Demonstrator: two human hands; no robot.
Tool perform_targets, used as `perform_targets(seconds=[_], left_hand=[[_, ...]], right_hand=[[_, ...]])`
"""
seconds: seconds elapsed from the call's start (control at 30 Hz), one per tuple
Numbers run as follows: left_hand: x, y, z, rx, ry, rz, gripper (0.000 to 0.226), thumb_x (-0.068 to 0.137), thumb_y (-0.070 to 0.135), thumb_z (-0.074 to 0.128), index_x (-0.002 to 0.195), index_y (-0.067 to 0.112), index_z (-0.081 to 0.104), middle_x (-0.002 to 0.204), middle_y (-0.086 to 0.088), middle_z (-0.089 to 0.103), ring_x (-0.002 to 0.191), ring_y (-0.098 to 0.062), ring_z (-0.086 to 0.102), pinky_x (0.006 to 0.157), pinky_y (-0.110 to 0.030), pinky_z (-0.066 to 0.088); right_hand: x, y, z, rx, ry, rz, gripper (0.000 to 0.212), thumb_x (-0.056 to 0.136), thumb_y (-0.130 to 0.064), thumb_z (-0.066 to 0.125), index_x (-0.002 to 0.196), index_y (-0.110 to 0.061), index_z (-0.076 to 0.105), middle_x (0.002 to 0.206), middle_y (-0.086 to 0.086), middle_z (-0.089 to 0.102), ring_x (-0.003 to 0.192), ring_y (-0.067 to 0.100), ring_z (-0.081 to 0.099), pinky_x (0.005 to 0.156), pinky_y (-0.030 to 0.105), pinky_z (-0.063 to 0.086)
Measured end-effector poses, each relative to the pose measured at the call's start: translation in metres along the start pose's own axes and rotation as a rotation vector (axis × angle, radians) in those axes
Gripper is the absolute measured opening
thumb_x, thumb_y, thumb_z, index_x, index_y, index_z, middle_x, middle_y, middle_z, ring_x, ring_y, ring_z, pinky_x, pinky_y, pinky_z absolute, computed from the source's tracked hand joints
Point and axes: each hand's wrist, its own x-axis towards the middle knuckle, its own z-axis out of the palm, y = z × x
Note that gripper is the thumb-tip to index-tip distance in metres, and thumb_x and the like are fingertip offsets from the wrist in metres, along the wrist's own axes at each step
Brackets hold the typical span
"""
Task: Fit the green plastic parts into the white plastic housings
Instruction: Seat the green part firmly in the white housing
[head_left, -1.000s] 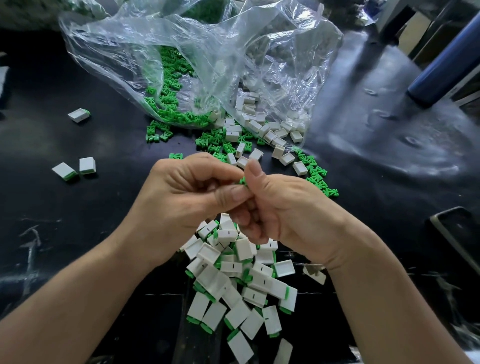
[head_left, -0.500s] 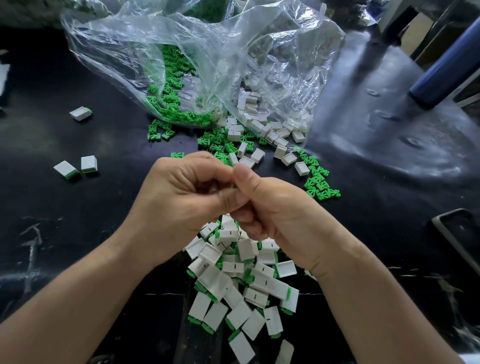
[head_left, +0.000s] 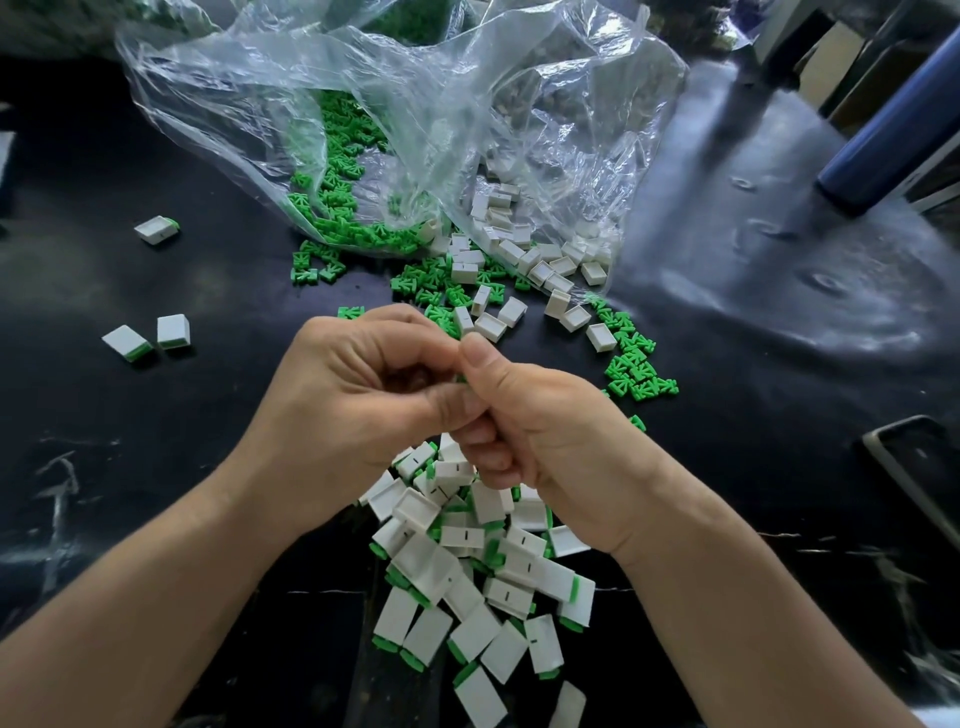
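1. Since one second ago: has pressed the right thumb lower and tighter against the left fingers, covering the green bit that showed then between the fingertips.
2. Far left on the black table (head_left: 779, 322): three finished pieces (head_left: 173, 330), white with a green end, lying well apart from everything else.
3. Behind the hands: clear plastic bag (head_left: 415, 104), crumpled, with its mouth toward the person. In its left side a heap of green parts (head_left: 332, 156); in its right side white housings (head_left: 498, 218). Both kinds spilled out of the mouth and mixed on the table.
4. Left hand (head_left: 353, 410): fingers curled, thumb and fingertips pressed against the right hand. Cannot tell what is pinched between them; hidden.
5. Right hand (head_left: 535, 431): fingers curled into the palm, thumb laid on the left index finger. Held thing hidden here also.
6. Under both hands, nearer to the person: pile of finished pieces (head_left: 467, 587), touching and overlapping.
7. Right of the hands: loose green parts (head_left: 636, 371) in a small cluster on the table.
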Motion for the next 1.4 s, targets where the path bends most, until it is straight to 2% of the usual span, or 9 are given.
perform_targets(seconds=[0.23, 0.43, 0.5, 0.73, 0.9, 1.03, 1.27, 1.33, 1.4], left_hand=[[-0.001, -0.002, 0.000, 0.005, 0.014, 0.032, 0.015, 0.060, 0.005, 0.068, 0.076, 0.003, 0.070, 0.074, -0.018, 0.059, 0.061, -0.023, 0.063, 0.056, -0.024, 0.052], [0.000, 0.004, -0.001, -0.062, -0.039, 0.032, 0.013, 0.057, 0.003, 0.075, 0.069, 0.003, 0.071, 0.071, -0.010, 0.062, 0.053, -0.016, 0.062, 0.050, -0.016, 0.049], [0.000, 0.003, -0.002, -0.019, -0.054, 0.030, 0.015, 0.059, 0.006, 0.071, 0.074, 0.003, 0.072, 0.073, -0.015, 0.061, 0.057, -0.027, 0.063, 0.053, -0.026, 0.053], [-0.002, 0.000, -0.001, 0.164, -0.011, 0.126, 0.026, 0.062, 0.025, 0.071, 0.084, 0.013, 0.070, 0.075, -0.007, 0.061, 0.069, -0.026, 0.063, 0.062, -0.045, 0.055], [-0.002, -0.002, 0.000, 0.189, 0.012, 0.132, 0.024, 0.065, 0.027, 0.067, 0.084, 0.013, 0.070, 0.076, -0.007, 0.061, 0.070, -0.025, 0.063, 0.060, -0.043, 0.055], [0.000, -0.002, -0.001, 0.217, -0.019, 0.159, 0.028, 0.065, 0.027, 0.069, 0.090, 0.017, 0.068, 0.077, -0.006, 0.061, 0.068, -0.016, 0.061, 0.060, -0.030, 0.053], [0.000, 0.000, 0.001, -0.073, 0.019, 0.020, 0.020, 0.054, 0.003, 0.078, 0.071, -0.001, 0.070, 0.069, -0.010, 0.061, 0.049, -0.024, 0.062, 0.050, -0.025, 0.052], [0.000, 0.003, 0.003, -0.116, 0.051, -0.017, 0.024, 0.054, 0.011, 0.071, 0.074, -0.002, 0.070, 0.069, -0.008, 0.062, 0.049, -0.024, 0.063, 0.050, -0.024, 0.052], [0.000, 0.005, 0.003, -0.100, 0.039, -0.055, 0.025, 0.055, 0.010, 0.071, 0.077, -0.003, 0.069, 0.068, -0.007, 0.063, 0.051, -0.022, 0.063, 0.051, -0.023, 0.052]], right_hand=[[0.000, 0.000, 0.002, -0.008, -0.010, -0.029, 0.036, 0.066, -0.054, 0.040, 0.066, -0.017, 0.041, 0.047, -0.014, 0.032, 0.046, 0.004, 0.025, 0.043, 0.013, 0.023], [0.001, -0.003, -0.004, 0.048, -0.159, 0.055, 0.046, 0.080, -0.057, 0.040, 0.085, -0.011, 0.046, 0.053, -0.011, 0.031, 0.048, 0.005, 0.024, 0.047, 0.020, 0.019], [0.000, -0.004, -0.005, 0.021, -0.152, 0.068, 0.051, 0.080, -0.055, 0.041, 0.091, -0.006, 0.047, 0.053, -0.010, 0.031, 0.048, 0.006, 0.024, 0.048, 0.021, 0.018], [-0.005, -0.010, 0.003, -0.054, -0.040, 0.028, 0.041, 0.068, -0.049, 0.066, 0.068, -0.020, 0.038, 0.054, -0.006, 0.026, 0.053, 0.009, 0.019, 0.051, 0.025, 0.013], [-0.004, -0.006, 0.003, -0.028, -0.020, 0.001, 0.031, 0.073, -0.049, 0.044, 0.075, -0.019, 0.038, 0.054, -0.007, 0.024, 0.052, 0.008, 0.019, 0.050, 0.023, 0.014], [-0.001, -0.001, 0.004, -0.018, 0.006, -0.017, 0.035, 0.077, -0.046, 0.060, 0.066, -0.019, 0.040, 0.049, -0.011, 0.026, 0.046, 0.005, 0.020, 0.042, 0.016, 0.018], [0.002, -0.001, -0.005, 0.102, -0.214, -0.009, 0.041, 0.086, -0.049, 0.032, 0.096, -0.024, 0.062, 0.058, -0.008, 0.033, 0.053, 0.006, 0.026, 0.050, 0.021, 0.021], [0.002, -0.002, -0.008, 0.112, -0.220, 0.020, 0.059, 0.085, -0.043, 0.033, 0.125, -0.003, 0.048, 0.059, -0.007, 0.034, 0.054, 0.007, 0.027, 0.051, 0.022, 0.020], [0.002, -0.002, -0.010, 0.091, -0.202, 0.034, 0.059, 0.091, -0.038, 0.034, 0.128, 0.008, 0.037, 0.058, -0.006, 0.035, 0.053, 0.007, 0.027, 0.051, 0.023, 0.019]])
